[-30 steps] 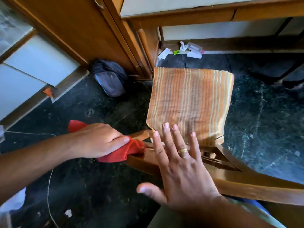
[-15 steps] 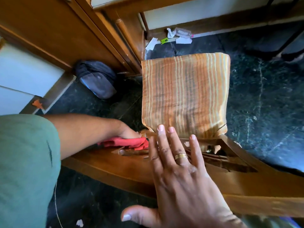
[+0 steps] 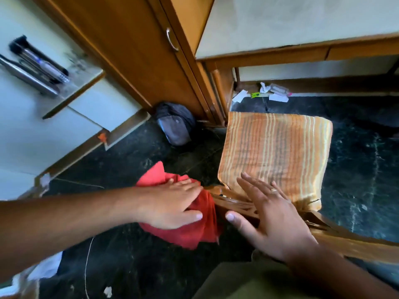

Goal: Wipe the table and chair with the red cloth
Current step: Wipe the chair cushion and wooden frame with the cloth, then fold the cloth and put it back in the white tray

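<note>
The wooden chair [image 3: 354, 244] stands below me, its seat covered by an orange striped cushion [image 3: 274, 154]. My left hand [image 3: 170, 203] presses the red cloth [image 3: 200, 229] flat against the left end of the chair's wooden back rail, thumb and fingers spread over the cloth. My right hand [image 3: 269, 216] lies open on the top of the backrest, fingers apart and reaching onto the cushion's near edge, a ring on one finger. The table [image 3: 302, 48] with its pale top and wooden edge is at the upper right.
A wooden cabinet door [image 3: 138, 52] with a metal handle stands to the upper left of the chair. A dark bag [image 3: 174, 126] lies on the black floor by the cabinet's base. Paper scraps [image 3: 274, 93] litter the floor under the table. A glass shelf with pens [image 3: 38, 63] juts out left.
My left hand with the red cloth has slid back out to the left end of the back rail and the cloth now hangs spread. My view has lifted; the right hand stays on the backrest.
</note>
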